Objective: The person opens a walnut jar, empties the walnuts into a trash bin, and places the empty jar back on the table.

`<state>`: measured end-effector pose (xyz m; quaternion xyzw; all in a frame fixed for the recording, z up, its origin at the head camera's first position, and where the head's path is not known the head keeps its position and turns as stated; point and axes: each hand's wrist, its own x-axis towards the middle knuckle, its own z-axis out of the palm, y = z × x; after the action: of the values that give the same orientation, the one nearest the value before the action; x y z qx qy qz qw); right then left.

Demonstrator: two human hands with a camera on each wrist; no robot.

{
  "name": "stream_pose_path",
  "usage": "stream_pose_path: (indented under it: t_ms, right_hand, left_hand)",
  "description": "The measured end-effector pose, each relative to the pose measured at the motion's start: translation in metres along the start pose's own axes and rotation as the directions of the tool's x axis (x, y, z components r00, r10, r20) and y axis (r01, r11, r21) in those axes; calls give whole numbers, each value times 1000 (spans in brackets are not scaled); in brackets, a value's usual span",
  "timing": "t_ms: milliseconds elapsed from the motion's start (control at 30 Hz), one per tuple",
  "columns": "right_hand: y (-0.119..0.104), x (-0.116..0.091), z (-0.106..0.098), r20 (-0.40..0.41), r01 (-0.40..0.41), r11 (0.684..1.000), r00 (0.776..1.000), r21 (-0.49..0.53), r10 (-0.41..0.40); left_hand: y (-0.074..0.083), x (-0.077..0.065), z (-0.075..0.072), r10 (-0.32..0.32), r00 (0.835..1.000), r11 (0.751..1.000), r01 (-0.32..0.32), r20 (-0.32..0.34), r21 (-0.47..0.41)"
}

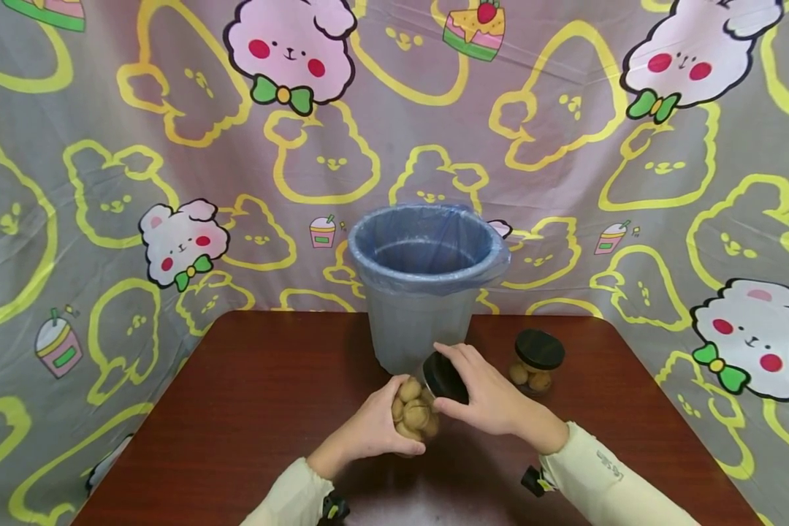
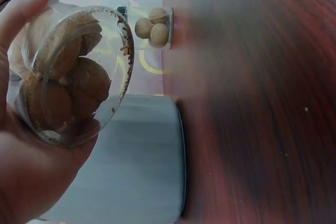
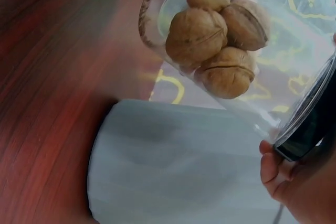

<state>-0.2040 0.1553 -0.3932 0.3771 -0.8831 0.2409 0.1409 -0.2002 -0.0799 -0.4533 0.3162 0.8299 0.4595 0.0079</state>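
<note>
In front of the bin [image 1: 421,321], the left hand [image 1: 371,425] clasps a jar [image 1: 416,416], long axis slanting up rightward to the lid [image 1: 443,378] the right hand [image 1: 489,394] grips.

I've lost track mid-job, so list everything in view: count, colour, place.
Table: 1, red-brown, below everything
Cloth: number of pieces unclear, grey-pink with yellow outlines, behind and beside the table
Bin: 1, grey, on the table's far part
Bag: 1, translucent blue, lining the bin, over its rim
Held jar: 1, clear, tilted, before the bin
Standing jar: 1, clear, right of the bin
Lids: 2, black, one at each jar's mouth
Walnuts: exact count hidden, brown, inside both jars
Sleeves: 2, pale, on the forearms
Left hand: 1, bare, around the held jar
Right hand: 1, bare, gripping its lid
</note>
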Motion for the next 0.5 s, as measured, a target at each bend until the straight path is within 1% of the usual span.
stream_pose_path:
  t_ms: [167, 333, 500]
  right_hand:
    - [3, 0, 0, -8, 70, 997, 998, -18, -70]
    - [6, 1, -1, -14, 148, 988, 989, -42, -149]
    - [9, 2, -2, -4, 209, 977, 978, -52, -210]
  left_hand:
    - [-2, -1, -1, 10, 1000, 1000, -10, 19, -23]
    - [-2, -1, -3, 25, 998, 999, -23, 50, -34]
    - [-2, -2, -6, 37, 997, 999, -35, 71, -39]
